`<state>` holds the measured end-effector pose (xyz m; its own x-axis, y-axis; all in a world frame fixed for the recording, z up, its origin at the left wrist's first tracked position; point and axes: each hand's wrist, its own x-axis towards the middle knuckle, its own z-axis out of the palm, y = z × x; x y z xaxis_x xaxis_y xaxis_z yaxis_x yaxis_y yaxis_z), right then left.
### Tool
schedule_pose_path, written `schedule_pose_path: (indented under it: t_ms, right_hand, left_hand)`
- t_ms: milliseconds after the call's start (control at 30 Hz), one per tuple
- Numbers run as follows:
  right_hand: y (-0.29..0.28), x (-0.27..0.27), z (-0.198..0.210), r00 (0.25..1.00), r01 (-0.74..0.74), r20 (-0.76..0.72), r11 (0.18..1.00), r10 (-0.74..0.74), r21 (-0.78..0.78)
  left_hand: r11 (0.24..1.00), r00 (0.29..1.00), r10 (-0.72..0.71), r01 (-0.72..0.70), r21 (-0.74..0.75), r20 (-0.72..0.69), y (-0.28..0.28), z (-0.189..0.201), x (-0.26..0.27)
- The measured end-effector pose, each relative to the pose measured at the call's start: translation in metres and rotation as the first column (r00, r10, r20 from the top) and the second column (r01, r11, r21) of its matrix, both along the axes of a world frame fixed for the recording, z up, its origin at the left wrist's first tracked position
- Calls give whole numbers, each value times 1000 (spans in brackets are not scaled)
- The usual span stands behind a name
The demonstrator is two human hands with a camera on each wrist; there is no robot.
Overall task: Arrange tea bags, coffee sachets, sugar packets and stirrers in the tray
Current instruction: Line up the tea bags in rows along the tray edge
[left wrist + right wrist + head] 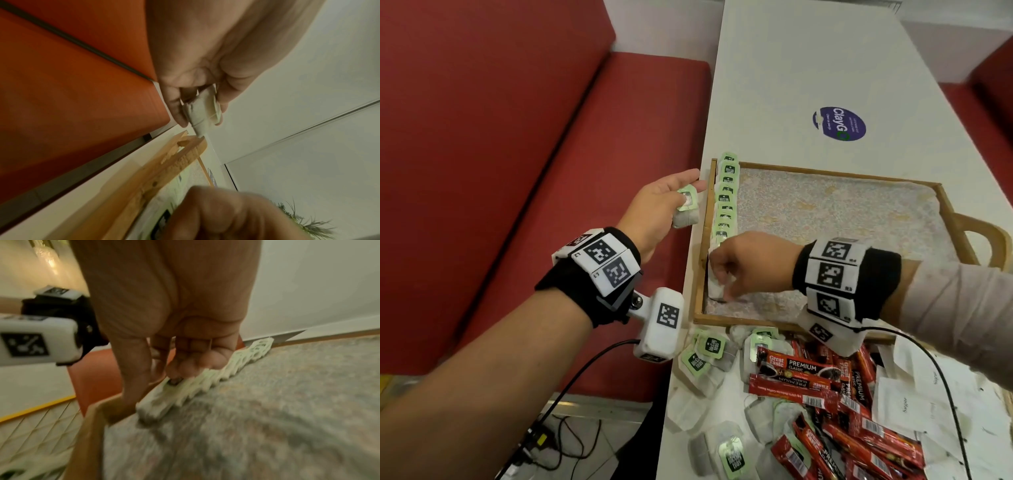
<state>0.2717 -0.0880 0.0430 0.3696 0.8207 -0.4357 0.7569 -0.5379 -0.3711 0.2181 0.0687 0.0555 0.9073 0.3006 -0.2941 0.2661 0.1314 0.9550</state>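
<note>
A wooden tray (825,169) with a flowery liner lies on the white table. Along its left wall stands a row of tea bags (726,195) with green tags, also the row of tea bags (207,379) in the right wrist view. My right hand (726,270) pinches the nearest tea bag (717,286) of that row at the tray's front left. My left hand (681,202) hovers just left of the tray, off the table edge, and holds a few tea bags (686,209), the same tea bags (202,110) showing in the left wrist view.
A loose heap of tea bags (705,353), red coffee sachets (811,373) and white sugar packets (907,404) lies in front of the tray. A red bench (534,171) runs along the table's left. A round blue sticker (839,123) sits beyond the tray. Cables (565,442) lie on the floor.
</note>
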Motion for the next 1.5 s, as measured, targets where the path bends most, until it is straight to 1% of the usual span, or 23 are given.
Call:
schedule_pose_path:
  t_ms: [67, 133, 333, 500, 567, 633, 700, 767, 800, 900, 967, 1067, 1133, 1267, 1367, 1433, 1500]
  right_hand:
    - [1, -4, -7, 997, -68, 40, 995, 71, -70]
    - [4, -3, -14, 992, -94, 80, 992, 101, -87]
    - [10, 3, -20, 987, -68, 143, 997, 73, -38]
    - [7, 7, -14, 995, -11, 101, 999, 15, -37]
    - [3, 11, -4, 995, 79, 63, 997, -78, -12]
    - [-1, 16, 9, 980, 199, -7, 977, -199, 70]
    - [-4, 18, 19, 941, 325, -155, 932, -301, 162]
    - [-6, 17, 23, 879, 426, -329, 879, -346, 214]
    - [-7, 15, 23, 858, 453, -373, 862, -353, 225]
    - [-10, 10, 18, 822, 508, -417, 830, -387, 230]
    - [-11, 8, 13, 802, 534, -433, 820, -413, 206]
    - [-13, 2, 8, 793, 525, -424, 844, -439, 108]
    - [-11, -2, 4, 794, 504, -414, 863, -446, 36]
    - [-6, -6, -6, 806, 474, -373, 879, -460, -59]
    - [-2, -6, -10, 801, 492, -343, 866, -490, -89]
    - [0, -7, -11, 794, 508, -336, 857, -506, -90]
    - [1, -8, -11, 795, 516, -323, 852, -513, -85]
  left_hand:
    - [1000, 1000, -7, 7, 1, 15, -2, 2, -1]
    - [1000, 1000, -10, 10, 1, 26, -2, 5, -2]
    - [999, 999, -29, 28, 26, 32, -1, 4, -5]
    - [994, 995, -85, 82, 65, 43, 2, 0, -6]
    - [987, 989, -136, 130, 99, 54, 2, 1, -8]
    - [973, 982, -185, 177, 150, 45, 0, 4, -12]
    - [955, 975, -223, 216, 204, 15, -3, 5, -14]
    - [935, 966, -258, 255, 246, -21, -8, 4, -15]
    - [925, 961, -275, 274, 263, -33, -11, 3, -14]
    - [903, 954, -291, 300, 309, -75, -16, -2, -12]
    - [878, 951, -290, 311, 364, -112, -17, -7, -12]
    - [810, 936, -304, 353, 468, -179, -21, -14, -14]
    - [750, 925, -316, 381, 541, -212, -22, -19, -16]
    - [567, 919, -310, 384, 729, -243, -19, -20, -20]
    - [468, 890, -343, 440, 766, -302, -19, -16, -24]
    - [372, 853, -368, 499, 782, -369, -22, -13, -26]
    - [277, 831, -380, 521, 807, -406, -27, -12, -27]
